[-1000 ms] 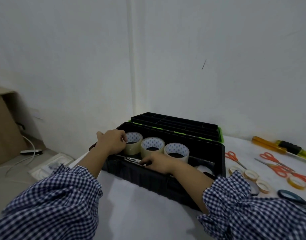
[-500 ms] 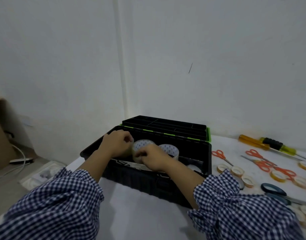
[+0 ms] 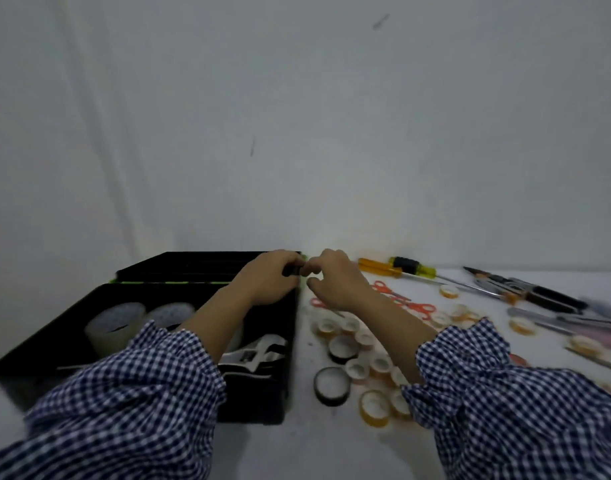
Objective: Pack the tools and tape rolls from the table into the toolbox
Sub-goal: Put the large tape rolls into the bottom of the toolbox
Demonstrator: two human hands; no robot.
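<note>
Left hand [image 3: 262,282]: the fingers [image 3: 288,262] are curled tight and a small dark piece [image 3: 292,271] is pinched in them; what the piece is cannot be told through the blur.
Right hand [image 3: 338,282]: the fingers [image 3: 318,268] are bent inward, with the tips just beside the left fingertips. Whether anything is held cannot be told.
Toolbox [image 3: 289,362]: the black box is set open on the left of the table. Its lid [image 3: 193,268] is laid back behind it, edged by a green strip. Both hands are raised over its far right corner.
Inside the toolbox: two large clear tape rolls [image 3: 115,323] are stood on edge at the left. A wrench [image 3: 252,351] is laid at the right, below the left forearm.
Tape on the table: two black tape rolls [image 3: 331,386] and many small yellow tape rolls [image 3: 375,408] are scattered just right of the box, under the right forearm.
Tools on the table: orange scissors [image 3: 418,308] are seen beyond the right hand. Screwdrivers [image 3: 413,268] are laid by the wall, and further long tools at the far right are blurred.
Surface: a white table [image 3: 331,448] is seen.
Room: a plain white wall [image 3: 297,133] is seen behind, with checked sleeves [image 3: 131,393] in the foreground.
</note>
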